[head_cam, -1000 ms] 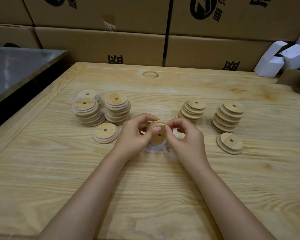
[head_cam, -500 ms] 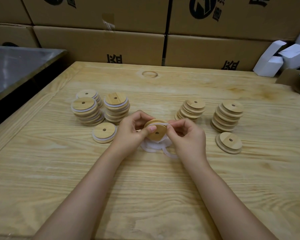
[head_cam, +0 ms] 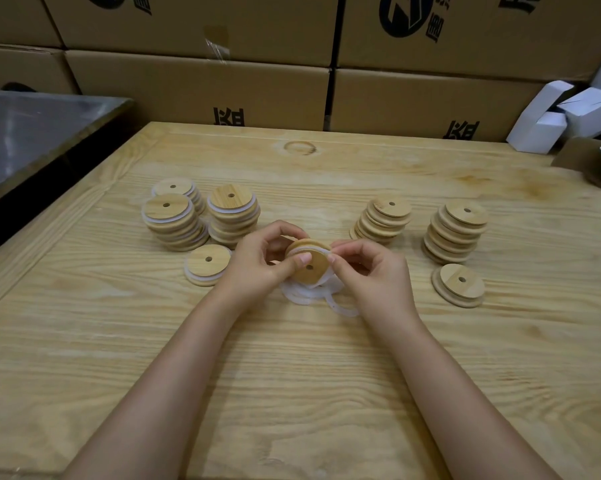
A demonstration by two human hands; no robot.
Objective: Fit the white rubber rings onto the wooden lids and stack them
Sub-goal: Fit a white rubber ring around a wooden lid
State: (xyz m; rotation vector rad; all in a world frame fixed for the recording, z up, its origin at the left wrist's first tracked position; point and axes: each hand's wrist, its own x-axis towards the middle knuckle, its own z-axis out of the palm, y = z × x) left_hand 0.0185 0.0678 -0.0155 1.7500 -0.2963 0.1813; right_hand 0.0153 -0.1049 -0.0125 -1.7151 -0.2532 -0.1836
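Note:
Above the middle of the table, my left hand (head_cam: 261, 261) grips a round wooden lid (head_cam: 309, 266) tilted toward me, thumb on its face. My right hand (head_cam: 375, 275) pinches a white rubber ring (head_cam: 312, 250) that lies partly round the lid's upper rim. Loose white rings (head_cam: 304, 296) are heaped on the table under the lid. Left of my hands stand three stacks of lids with white rings (head_cam: 174, 221), and one ringed lid (head_cam: 207, 265) lies alone. On the right are two stacks of bare lids (head_cam: 456, 232) and a single bare lid (head_cam: 460, 284).
The wooden table (head_cam: 292, 375) has a raised edge strip on the left. Cardboard boxes (head_cam: 202, 84) wall off the back. White cartons (head_cam: 565, 116) lie at the back right. A grey metal surface (head_cam: 25, 129) adjoins on the left.
The lid has tipped a little more upright between my hands, and my right fingers have worked the ring along its rim. The stacks have not moved.

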